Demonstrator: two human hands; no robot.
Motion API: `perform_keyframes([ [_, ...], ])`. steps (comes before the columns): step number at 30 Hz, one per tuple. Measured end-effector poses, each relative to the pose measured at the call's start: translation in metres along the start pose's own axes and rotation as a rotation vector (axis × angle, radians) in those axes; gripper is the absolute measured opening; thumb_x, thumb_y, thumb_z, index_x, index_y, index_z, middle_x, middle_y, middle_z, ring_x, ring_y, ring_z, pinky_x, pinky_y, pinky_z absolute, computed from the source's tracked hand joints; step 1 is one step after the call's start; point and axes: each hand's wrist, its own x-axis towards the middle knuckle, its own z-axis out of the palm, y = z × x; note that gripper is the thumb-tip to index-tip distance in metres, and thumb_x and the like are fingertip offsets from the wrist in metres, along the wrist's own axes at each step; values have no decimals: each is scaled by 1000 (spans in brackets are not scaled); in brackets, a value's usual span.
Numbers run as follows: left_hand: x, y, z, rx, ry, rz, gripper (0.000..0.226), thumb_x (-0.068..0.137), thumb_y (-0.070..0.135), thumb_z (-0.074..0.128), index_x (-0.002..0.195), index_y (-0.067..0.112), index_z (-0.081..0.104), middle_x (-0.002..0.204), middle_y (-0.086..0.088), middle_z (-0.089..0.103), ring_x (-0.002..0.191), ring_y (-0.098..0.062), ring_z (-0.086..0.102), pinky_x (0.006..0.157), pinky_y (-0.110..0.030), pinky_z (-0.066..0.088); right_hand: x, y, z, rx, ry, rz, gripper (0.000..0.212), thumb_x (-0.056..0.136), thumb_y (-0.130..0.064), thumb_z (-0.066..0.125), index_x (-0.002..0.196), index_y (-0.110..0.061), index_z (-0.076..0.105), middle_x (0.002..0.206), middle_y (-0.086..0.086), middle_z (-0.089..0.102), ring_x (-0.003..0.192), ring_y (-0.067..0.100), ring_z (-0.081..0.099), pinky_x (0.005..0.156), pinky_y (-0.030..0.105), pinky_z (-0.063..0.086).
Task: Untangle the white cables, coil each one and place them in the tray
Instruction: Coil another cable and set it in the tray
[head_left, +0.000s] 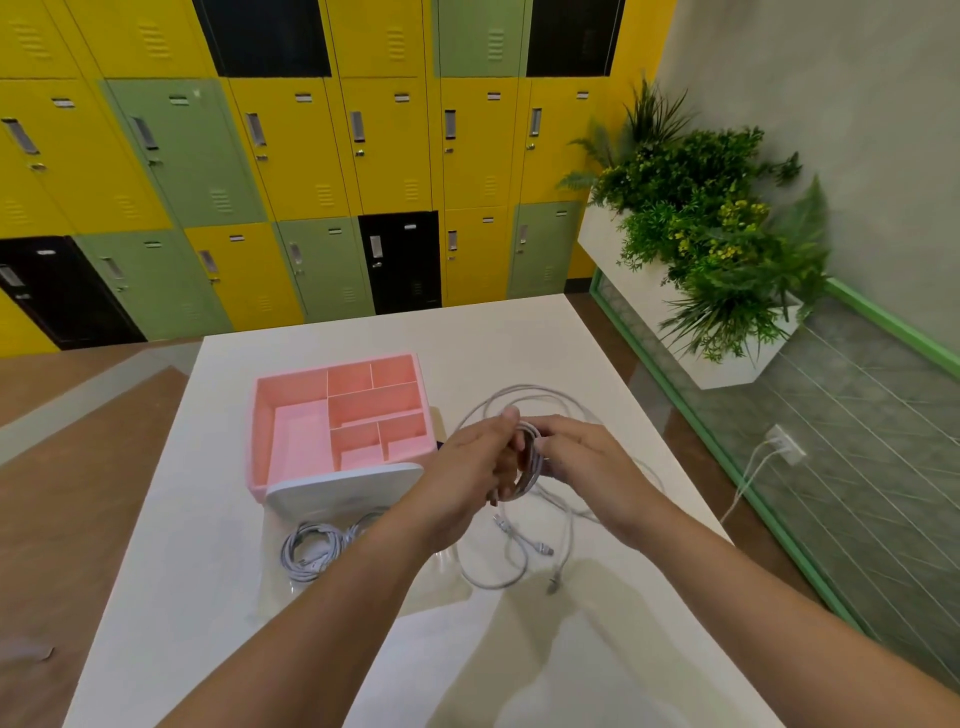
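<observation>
A white cable (524, 457) is partly wound into a small coil that both hands hold above the table. My left hand (467, 462) grips the coil from the left with curled fingers. My right hand (576, 452) pinches the strands from the right. Loose loops of the same cable (540, 395) arch behind the hands and trail onto the table, with plug ends (540, 548) lying below. A second white cable (311, 548), coiled, lies on the table at the left. The pink tray (291, 447) with several compartments stands behind it and holds no cable.
A white rounded object (343, 486) leans at the tray's front edge. The white table (208, 597) drops off at left and right. Lockers (311, 156) line the back wall, a planter (701, 249) stands at the right, and a wall socket (784, 444) has cords plugged in.
</observation>
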Motion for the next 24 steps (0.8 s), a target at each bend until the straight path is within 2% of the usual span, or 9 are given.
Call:
perform_keyframes([
  [3, 3, -2, 1, 65, 35, -4, 38, 101, 38, 42, 77, 10, 50, 53, 4, 39, 46, -10, 34, 55, -28, 30, -1, 10, 3, -197, 68, -44, 18, 90, -13, 59, 102, -22, 69, 94, 1, 71, 91, 21, 67, 90, 43, 53],
  [5, 6, -6, 1, 168, 87, 19, 41, 100, 42, 43, 73, 13, 52, 53, 6, 45, 49, -11, 38, 59, -32, 34, 0, 13, 6, -194, 119, -34, 21, 91, -7, 58, 102, -23, 66, 94, 0, 70, 91, 19, 66, 89, 42, 53],
  [10, 9, -18, -4, 495, 217, 116, 43, 99, 50, 37, 68, 24, 51, 61, 10, 47, 62, -14, 43, 66, -33, 36, 0, 11, 10, -9, 77, 46, 25, 93, -3, 55, 108, -23, 52, 81, 5, 62, 81, 16, 57, 83, 33, 45],
  [13, 9, -20, -6, 589, 229, 167, 42, 100, 49, 33, 72, 22, 50, 65, 8, 47, 64, -12, 44, 64, -30, 36, 1, 9, 6, 130, -4, 135, 28, 93, -3, 55, 115, -20, 52, 87, 6, 62, 85, 18, 58, 86, 28, 42],
  [16, 13, -21, -8, 641, 244, 202, 41, 100, 48, 32, 71, 23, 49, 66, 9, 49, 66, -11, 45, 65, -30, 35, 2, 6, 4, 280, -47, 168, 33, 92, -1, 56, 122, -16, 51, 88, 3, 65, 87, 20, 58, 86, 31, 42],
  [18, 15, -22, -7, 658, 247, 211, 42, 100, 49, 32, 72, 23, 48, 66, 9, 49, 66, -12, 47, 66, -33, 40, 2, 5, 5, 201, -46, 148, 37, 89, 0, 60, 121, -18, 50, 82, 3, 62, 84, 19, 59, 88, 33, 46],
  [21, 17, -25, -5, 625, 249, 211, 41, 100, 50, 32, 73, 25, 51, 66, 9, 51, 70, -14, 51, 76, -46, 52, 3, 5, 10, -76, 38, 36, 38, 86, -3, 62, 114, -22, 47, 72, -4, 58, 80, 14, 60, 91, 42, 53],
  [24, 18, -25, -4, 614, 278, 223, 40, 100, 50, 32, 71, 28, 49, 65, 9, 51, 71, -14, 51, 79, -47, 53, 5, 5, 11, -357, 198, -63, 36, 83, -12, 66, 109, -27, 46, 89, -12, 58, 84, 6, 61, 79, 31, 55],
])
